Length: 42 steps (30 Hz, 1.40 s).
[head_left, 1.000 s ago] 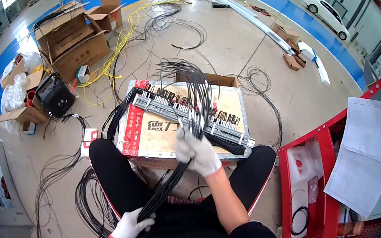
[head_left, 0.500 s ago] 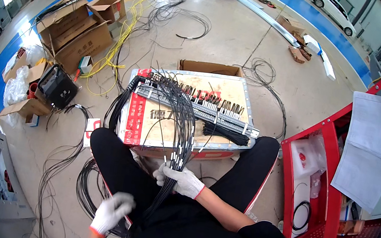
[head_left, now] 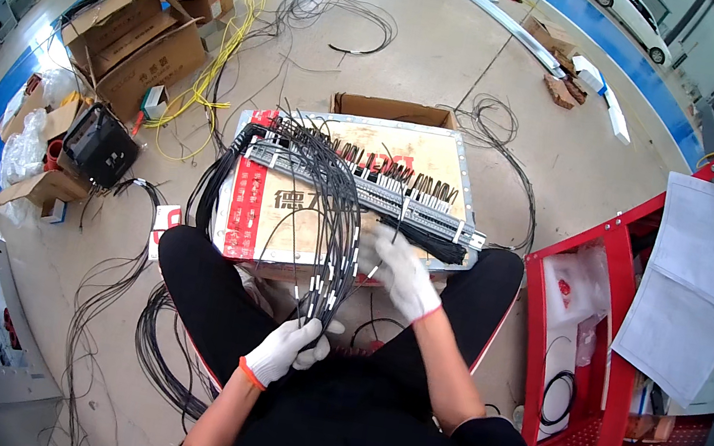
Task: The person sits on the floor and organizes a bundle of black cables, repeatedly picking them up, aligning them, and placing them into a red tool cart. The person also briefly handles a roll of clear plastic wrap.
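Between my legs, my left hand (head_left: 287,349), in a white glove, is closed around a thick bundle of thin black wires (head_left: 335,219). White marker sleeves sit on many of these wires just above the grip. My right hand (head_left: 405,276), also gloved, is raised beside the bundle, its fingers reaching toward the wires and slightly blurred. A lone wire with a white sleeve passes by those fingers. The bundle arches up to a metal rail of terminal blocks (head_left: 363,188), which lies across a wooden crate (head_left: 279,238) in front of me.
On the right stands a red metal frame (head_left: 616,399) with a paper sheet (head_left: 694,270) hanging on it. Cardboard boxes (head_left: 157,62), a black case (head_left: 105,148) and yellow cable (head_left: 216,77) lie at left. Coils of black cable (head_left: 156,350) rest beside my left leg.
My left hand has come up from the lower left and now grips the wire bundle. My right hand has let go of the bundle and moved up and right, near the crate edge.
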Tool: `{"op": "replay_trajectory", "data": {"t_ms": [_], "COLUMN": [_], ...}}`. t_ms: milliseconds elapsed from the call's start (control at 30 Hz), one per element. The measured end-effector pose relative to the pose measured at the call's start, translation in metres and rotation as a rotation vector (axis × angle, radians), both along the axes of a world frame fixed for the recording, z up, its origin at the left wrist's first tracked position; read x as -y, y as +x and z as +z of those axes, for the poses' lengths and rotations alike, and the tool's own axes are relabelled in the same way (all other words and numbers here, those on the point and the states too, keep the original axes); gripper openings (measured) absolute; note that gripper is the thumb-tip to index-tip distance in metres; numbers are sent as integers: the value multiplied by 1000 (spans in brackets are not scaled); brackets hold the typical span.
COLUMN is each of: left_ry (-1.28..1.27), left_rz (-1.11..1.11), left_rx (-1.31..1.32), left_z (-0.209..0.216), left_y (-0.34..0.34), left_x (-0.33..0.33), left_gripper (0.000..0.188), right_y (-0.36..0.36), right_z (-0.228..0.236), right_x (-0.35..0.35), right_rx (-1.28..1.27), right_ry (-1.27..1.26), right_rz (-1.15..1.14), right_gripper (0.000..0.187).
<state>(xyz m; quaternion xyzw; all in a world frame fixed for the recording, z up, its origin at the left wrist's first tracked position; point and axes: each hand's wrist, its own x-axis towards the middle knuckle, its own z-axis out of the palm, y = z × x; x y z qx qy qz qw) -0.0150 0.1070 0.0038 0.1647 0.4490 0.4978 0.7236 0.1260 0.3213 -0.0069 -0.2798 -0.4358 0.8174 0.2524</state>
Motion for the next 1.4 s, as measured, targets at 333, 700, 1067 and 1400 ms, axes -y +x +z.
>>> {"op": "replay_trajectory", "data": {"t_ms": [333,700,1067,1400], "left_ry": [-89,-92,-83,-85], "left_rz": [-28,273,186,200], "left_rx": [-744,-330,-349,-433], "left_z": [-20,-21,-30,-11], "left_y": [17,-4,-6,-5], "left_x": [-3,3,-1,10], "left_gripper": [31,36,29,30], "right_y": [-88,-108,-124,-148], "right_z": [32,78,20,13], "right_x": [-28,-135,-172,-236], "right_rx": [664,-117,975,1224], "right_ry": [956,-162,1339,1357], "right_rz": [80,15,-239,-418], "right_gripper": [74,15,61,35]}}
